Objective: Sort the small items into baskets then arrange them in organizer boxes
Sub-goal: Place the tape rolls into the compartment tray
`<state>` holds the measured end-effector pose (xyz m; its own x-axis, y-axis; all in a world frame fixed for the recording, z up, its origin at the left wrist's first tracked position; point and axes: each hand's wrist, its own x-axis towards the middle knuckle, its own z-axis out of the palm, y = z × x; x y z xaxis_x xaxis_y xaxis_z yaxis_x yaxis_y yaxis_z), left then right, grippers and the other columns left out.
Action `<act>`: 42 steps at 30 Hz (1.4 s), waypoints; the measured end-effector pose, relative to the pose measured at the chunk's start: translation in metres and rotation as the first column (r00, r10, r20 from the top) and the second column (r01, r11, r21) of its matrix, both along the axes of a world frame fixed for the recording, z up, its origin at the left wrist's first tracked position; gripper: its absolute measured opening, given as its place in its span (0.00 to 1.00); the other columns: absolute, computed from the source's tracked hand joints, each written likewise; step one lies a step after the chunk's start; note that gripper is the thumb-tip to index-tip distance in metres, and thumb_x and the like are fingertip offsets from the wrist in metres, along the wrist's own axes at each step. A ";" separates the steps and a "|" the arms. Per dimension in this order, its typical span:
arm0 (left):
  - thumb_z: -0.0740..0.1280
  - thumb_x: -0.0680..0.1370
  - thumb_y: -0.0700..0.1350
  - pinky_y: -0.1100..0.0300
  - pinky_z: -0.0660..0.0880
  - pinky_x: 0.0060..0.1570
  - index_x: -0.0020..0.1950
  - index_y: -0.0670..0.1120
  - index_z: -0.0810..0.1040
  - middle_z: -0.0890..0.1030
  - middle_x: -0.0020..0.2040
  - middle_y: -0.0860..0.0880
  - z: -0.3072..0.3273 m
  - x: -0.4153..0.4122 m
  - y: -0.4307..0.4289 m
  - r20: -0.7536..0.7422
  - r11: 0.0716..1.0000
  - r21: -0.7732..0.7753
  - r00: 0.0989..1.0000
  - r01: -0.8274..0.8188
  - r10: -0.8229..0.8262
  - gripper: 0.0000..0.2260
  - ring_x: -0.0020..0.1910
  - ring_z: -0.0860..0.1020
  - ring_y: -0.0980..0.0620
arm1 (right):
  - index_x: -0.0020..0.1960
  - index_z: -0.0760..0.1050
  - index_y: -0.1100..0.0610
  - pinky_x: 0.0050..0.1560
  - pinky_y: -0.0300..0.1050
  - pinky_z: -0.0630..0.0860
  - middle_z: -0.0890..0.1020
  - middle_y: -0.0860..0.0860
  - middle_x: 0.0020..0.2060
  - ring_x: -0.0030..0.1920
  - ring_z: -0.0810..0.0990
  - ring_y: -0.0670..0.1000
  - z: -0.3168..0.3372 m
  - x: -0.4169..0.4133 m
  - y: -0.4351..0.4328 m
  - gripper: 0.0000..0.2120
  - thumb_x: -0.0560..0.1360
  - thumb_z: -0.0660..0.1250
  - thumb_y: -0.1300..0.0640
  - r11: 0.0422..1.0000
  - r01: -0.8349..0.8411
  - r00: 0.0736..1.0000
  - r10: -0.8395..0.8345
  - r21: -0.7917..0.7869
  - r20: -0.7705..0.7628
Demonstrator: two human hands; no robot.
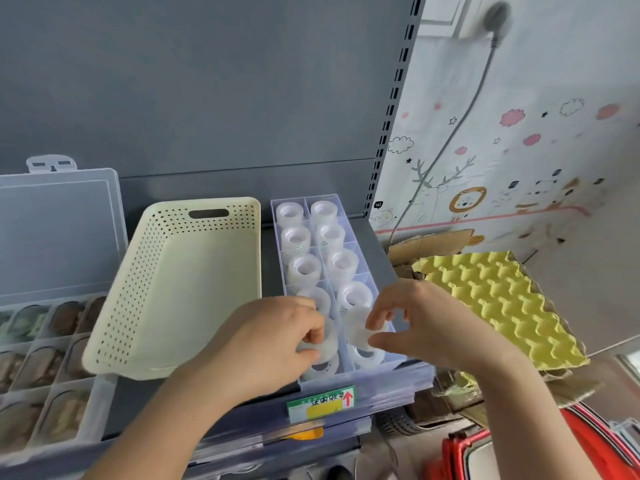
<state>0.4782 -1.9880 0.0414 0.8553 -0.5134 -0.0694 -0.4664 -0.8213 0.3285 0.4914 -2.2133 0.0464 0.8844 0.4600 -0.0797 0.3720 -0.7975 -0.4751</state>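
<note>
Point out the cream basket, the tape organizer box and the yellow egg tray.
basket (207,271): head view, bare floor.
organizer box (374,374): head view, front wall.
egg tray (502,306): head view, middle of dimpled surface.

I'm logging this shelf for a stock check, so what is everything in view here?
tape rolls: about twelve, translucent white, in two columns in the organizer box
organizer box: one, clear, divided, middle of shelf
basket: one, cream, perforated, left of the organizer box
lidded organizer: one, clear, far left, lid up, brownish items inside
foam sheet: one, yellow, egg-crate, on cardboard at right
shelf label: one, green and yellow with red arrow, shelf front edge
cable: one, grey, down the patterned wall
left hand: grips a left-column roll
right hand: pinches a right-column roll
</note>
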 end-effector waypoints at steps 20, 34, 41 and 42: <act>0.63 0.78 0.48 0.60 0.68 0.37 0.47 0.50 0.82 0.74 0.42 0.52 -0.033 -0.002 -0.011 0.009 0.990 0.116 0.997 0.080 -0.081 0.09 0.43 0.73 0.54 | 0.41 0.83 0.49 0.45 0.42 0.79 0.83 0.43 0.38 0.41 0.79 0.42 -0.025 0.005 0.006 0.03 0.69 0.75 0.52 0.991 0.010 0.992 -0.027 -0.136 -0.124; 0.65 0.78 0.49 0.57 0.73 0.41 0.57 0.51 0.81 0.75 0.51 0.55 -0.008 0.021 0.062 0.289 0.866 -0.073 0.820 -0.496 0.494 0.10 0.46 0.74 0.53 | 0.51 0.81 0.51 0.43 0.42 0.74 0.81 0.45 0.37 0.40 0.76 0.45 -0.010 0.027 0.082 0.10 0.74 0.68 0.47 0.975 -0.037 0.989 0.004 0.221 0.149; 0.61 0.79 0.48 0.50 0.72 0.49 0.68 0.41 0.68 0.72 0.59 0.43 -0.026 0.020 0.125 0.294 0.554 0.297 0.627 -0.778 0.722 0.19 0.58 0.71 0.43 | 0.46 0.69 0.57 0.37 0.46 0.67 0.80 0.54 0.42 0.46 0.77 0.56 -0.031 0.044 0.151 0.20 0.76 0.61 0.39 0.989 0.099 0.965 -0.068 -0.114 0.252; 0.60 0.80 0.47 0.52 0.72 0.44 0.65 0.40 0.69 0.73 0.55 0.43 -0.029 0.019 0.129 0.277 0.552 0.285 0.619 -0.783 0.735 0.17 0.55 0.72 0.44 | 0.49 0.69 0.57 0.37 0.46 0.67 0.81 0.54 0.43 0.46 0.78 0.57 -0.034 0.045 0.156 0.20 0.76 0.61 0.39 0.984 0.118 0.966 -0.081 -0.137 0.246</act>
